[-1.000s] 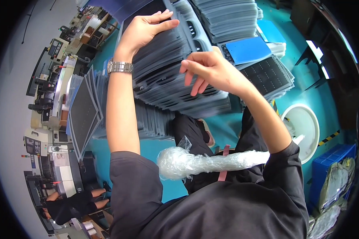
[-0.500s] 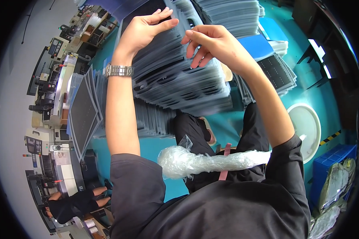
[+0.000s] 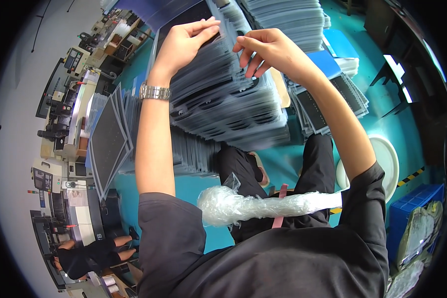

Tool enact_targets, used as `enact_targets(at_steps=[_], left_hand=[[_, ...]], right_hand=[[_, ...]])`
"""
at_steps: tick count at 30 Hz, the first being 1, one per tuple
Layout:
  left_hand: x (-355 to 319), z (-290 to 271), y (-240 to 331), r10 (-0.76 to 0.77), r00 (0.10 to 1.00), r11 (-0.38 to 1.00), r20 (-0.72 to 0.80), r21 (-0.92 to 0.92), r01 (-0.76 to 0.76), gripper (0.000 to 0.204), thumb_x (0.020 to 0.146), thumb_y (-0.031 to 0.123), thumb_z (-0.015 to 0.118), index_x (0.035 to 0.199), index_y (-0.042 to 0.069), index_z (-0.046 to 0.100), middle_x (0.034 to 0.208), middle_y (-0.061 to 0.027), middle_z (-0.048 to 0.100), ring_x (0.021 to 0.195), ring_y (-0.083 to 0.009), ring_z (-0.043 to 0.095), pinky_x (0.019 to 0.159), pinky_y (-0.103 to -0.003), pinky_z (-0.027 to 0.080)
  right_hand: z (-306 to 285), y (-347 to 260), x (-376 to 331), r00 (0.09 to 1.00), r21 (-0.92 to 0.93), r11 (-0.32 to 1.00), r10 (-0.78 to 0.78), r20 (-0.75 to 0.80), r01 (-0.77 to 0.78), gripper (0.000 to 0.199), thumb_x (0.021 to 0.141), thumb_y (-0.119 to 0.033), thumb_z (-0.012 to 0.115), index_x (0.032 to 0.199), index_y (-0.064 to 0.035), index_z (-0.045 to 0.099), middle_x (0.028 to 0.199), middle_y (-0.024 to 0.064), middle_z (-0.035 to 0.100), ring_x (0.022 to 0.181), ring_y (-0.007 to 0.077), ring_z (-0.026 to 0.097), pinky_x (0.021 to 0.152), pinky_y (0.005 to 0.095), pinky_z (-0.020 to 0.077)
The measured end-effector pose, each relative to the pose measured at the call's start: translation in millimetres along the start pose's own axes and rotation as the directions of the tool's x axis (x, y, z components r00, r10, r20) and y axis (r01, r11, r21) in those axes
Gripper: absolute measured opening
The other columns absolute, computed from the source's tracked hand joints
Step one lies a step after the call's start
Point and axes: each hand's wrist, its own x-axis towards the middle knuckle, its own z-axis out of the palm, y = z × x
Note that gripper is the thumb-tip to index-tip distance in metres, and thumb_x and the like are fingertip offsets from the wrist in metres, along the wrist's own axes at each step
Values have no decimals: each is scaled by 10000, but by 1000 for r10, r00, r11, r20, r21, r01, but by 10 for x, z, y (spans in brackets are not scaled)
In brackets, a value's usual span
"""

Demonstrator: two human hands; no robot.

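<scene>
My left hand (image 3: 184,44), with a metal watch on its wrist, is over the near side of a tall stack of thin dark sheets with clear edges (image 3: 223,107). Its thumb and fingers point right, their tips close together with a small gap. Opposite it, my right hand (image 3: 270,52) hangs above the right side of the stack, fingers loosely curled and apart. No object shows clearly in either hand. Across my lap lies a bunched roll of clear plastic film (image 3: 263,206), bulging at its left end.
More sheet stacks stand at the far right (image 3: 288,25) and left (image 3: 109,146). A blue panel (image 3: 320,60) rests on sheets at right. A round white lid-like disc (image 3: 385,159) and a blue crate (image 3: 407,218) are right of me. A person (image 3: 92,256) works by machines at left.
My left fingertips have come nearer the thumb, and that hand has shifted slightly down. My right hand has moved slightly right. The view has shifted a little.
</scene>
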Motion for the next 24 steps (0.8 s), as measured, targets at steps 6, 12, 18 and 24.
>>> enact_targets(at_steps=[6,12,18,24], left_hand=[[-98,5,174,5,997,1000,-78,20,-3,209,900,221,818,1014,45,823,1375,-209,666,1225,-202,664,1026,-304,500],[-43,64,180,66,987,972,-149,234,-30,230,814,247,880,969,82,838,1532,-289,472,1284,-313,642,1078,-372,480],[-25,81,180,-113,984,979,-135,156,134,282,844,256,854,963,5,808,1453,-295,568,879,-189,750,963,-302,528],[-46,178,-19,124,841,934,-526,349,80,232,959,169,697,876,-47,715,1248,-298,675,1094,-386,711,944,-446,553]], right_hand=[[-24,9,8,1000,-26,1000,-1,4,2,387,1080,-305,530,1083,40,706,824,81,734,689,132,738,653,244,592],[-20,12,53,1000,-19,1000,-11,-3,11,376,1076,-299,535,1090,36,706,829,82,735,674,132,731,651,248,591],[36,-6,121,1000,5,1000,0,4,0,355,1069,-285,547,1110,34,699,845,84,738,695,133,735,651,252,592],[137,-158,367,996,101,995,25,-86,-16,435,1071,-325,526,1090,95,637,823,138,722,685,204,738,638,274,595]])
